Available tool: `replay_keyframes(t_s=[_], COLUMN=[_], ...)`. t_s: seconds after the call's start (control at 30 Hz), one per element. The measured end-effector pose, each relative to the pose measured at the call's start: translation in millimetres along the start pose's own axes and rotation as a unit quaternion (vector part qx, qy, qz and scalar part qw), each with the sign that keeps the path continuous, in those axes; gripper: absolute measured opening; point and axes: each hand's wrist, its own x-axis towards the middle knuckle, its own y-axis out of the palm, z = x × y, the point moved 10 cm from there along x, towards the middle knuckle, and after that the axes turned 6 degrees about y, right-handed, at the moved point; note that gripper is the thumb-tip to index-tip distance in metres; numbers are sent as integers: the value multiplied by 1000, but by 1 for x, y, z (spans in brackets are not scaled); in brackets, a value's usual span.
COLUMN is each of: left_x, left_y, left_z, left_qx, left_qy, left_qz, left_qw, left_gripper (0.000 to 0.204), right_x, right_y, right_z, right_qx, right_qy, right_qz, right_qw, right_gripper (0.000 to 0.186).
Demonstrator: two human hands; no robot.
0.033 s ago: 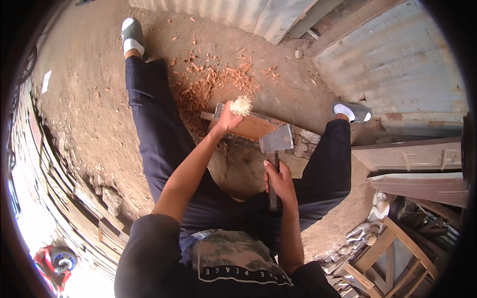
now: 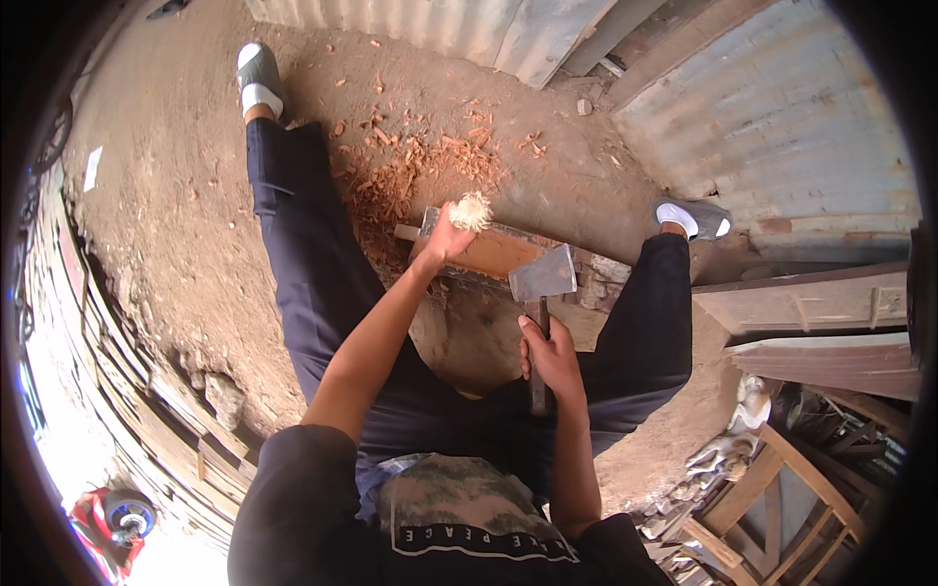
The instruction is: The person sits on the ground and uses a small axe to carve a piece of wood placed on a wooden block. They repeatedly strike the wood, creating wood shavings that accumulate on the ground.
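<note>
My left hand (image 2: 449, 239) is closed around a pale, frayed bundle of fibres (image 2: 471, 211), like a short brush, whose fluffy end sticks out past the fingers. It is over the left end of a long, low block (image 2: 493, 251) with a reddish-brown wooden top face, lying on the ground between my legs. My right hand (image 2: 553, 354) grips the dark handle of a broad-bladed tool (image 2: 544, 274). The flat grey metal blade flares at the top and overlaps the right part of the block in view; whether it touches the block I cannot tell.
Reddish wood shavings (image 2: 420, 171) lie scattered on the dirt floor beyond the block. Corrugated metal sheets (image 2: 782, 137) stand at the far right. A wooden frame (image 2: 752, 488) and planks are piled at the lower right. Long boards (image 2: 127, 391) line the left side.
</note>
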Motion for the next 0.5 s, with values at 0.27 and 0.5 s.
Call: replay_keyframes(t_s=[0.27, 0.5], left_x=[-3, -19], left_y=[-36, 25], left_z=[-43, -64], left_qx=[103, 343], left_qy=[15, 38], left_qz=[51, 66], left_qw=[993, 936], left_gripper=[39, 46], right_x=[-27, -15], right_y=[15, 13], right_z=[87, 131], right_qx=[4, -103], right_qy=[-106, -319], right_qz=[38, -102], right_qw=[994, 937], right_gripper=[27, 32])
